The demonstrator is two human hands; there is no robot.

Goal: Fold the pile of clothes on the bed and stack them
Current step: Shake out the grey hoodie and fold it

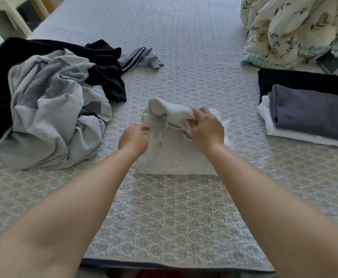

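mid-bed, i fold the grey hoodie (pixel 170 155): right hand (pixel 206 129) curls round its hood, left hand (pixel 134 138) pinches the edge, probably to steady it; pile (pixel 47 101) left, stack (pixel 308 115) right.

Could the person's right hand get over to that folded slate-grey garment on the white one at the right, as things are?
Probably yes, once it lets go. The right hand now grips the light grey drawstring garment; only bare patterned bedspread lies between it and the folded slate-grey garment.
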